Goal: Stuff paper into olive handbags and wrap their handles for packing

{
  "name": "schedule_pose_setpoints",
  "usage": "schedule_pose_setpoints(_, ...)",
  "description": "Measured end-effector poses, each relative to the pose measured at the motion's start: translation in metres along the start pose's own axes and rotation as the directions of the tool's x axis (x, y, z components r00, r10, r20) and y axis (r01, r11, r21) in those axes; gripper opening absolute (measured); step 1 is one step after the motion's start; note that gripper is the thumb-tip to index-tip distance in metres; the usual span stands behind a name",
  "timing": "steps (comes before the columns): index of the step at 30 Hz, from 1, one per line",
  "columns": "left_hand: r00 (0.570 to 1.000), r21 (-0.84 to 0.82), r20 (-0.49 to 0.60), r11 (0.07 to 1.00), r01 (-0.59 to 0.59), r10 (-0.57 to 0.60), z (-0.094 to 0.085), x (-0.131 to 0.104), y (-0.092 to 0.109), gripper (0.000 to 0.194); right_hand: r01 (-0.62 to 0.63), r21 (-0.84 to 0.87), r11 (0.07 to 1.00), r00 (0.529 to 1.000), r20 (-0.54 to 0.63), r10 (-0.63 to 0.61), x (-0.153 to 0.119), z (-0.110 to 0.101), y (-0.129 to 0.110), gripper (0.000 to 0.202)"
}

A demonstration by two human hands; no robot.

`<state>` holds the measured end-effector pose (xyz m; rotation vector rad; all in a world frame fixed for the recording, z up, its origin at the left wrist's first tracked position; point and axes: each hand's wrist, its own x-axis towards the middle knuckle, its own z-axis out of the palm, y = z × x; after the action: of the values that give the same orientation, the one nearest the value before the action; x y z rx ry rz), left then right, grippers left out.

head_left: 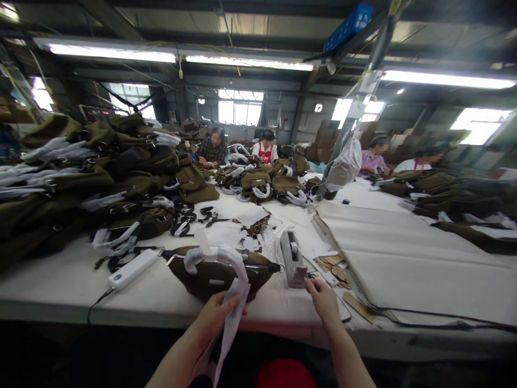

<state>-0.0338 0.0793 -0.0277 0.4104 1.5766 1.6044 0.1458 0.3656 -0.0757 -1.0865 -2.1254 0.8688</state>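
One bag on bench, strip in left hand

Had left hand clamped on white strip, thumb on top, at near side of olive bag. Saw strip reaching up to white-wrapped handle and hanging past bench edge. Found bag upright at near edge, zip along top, small pale label on near face.

Held right hand just beside grey tape dispenser, fingertips near its front end. Couldn't tell if pinched on tape or not.

Had white device left of bag, cord running over bench edge. Spotted black straps farther back, brown bits behind bag, tan pieces right of dispenser.

Noted big left pile of olive bags, plus centre pile and right pile, many handles wrapped white. Saw white sheet spread at right, clear plastic hanging by pole. Counted four co-workers across bench, one in red apron. Saw lit tubes overhead.
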Motion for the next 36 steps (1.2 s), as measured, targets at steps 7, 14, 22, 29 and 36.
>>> schedule_pose_setpoints(7, 1.000, 0.005, -0.004, 1.000, -0.015, 0.015, 0.000, 0.005, -0.002, 0.063, 0.030, 0.188, 0.982, 0.982, 0.176, -0.063, -0.015, -0.009, -0.051, 0.039)
schedule_pose_setpoints(14, 0.997, 0.044, -0.003, 0.996, -0.079, 0.079, -0.002, 0.003, -0.002, 0.057, 0.092, 0.458, 0.884, 0.827, 0.460, -0.323, -0.060, 0.010, -0.158, 0.029)
schedule_pose_setpoints(22, 0.980, 0.136, 0.025, 0.971, -0.197, 0.195, -0.004, -0.001, -0.001, 0.049, 0.141, 0.320, 0.937, 0.770, 0.559, -0.307, -0.064, 0.057, -0.176, 0.030)
schedule_pose_setpoints(29, 0.980, 0.110, 0.030, 0.973, -0.201, 0.199, -0.004, -0.009, 0.012, 0.051, 0.241, -0.046, 0.969, 0.878, 0.436, -0.198, -0.060, 0.061, -0.171, 0.048)
schedule_pose_setpoints(36, 0.985, -0.229, 0.170, 0.973, 0.003, 0.037, -0.008, 0.012, -0.005, 0.055, -0.085, 0.173, 0.981, 0.838, 0.545, -0.024, -0.069, 0.082, -0.152, 0.070)
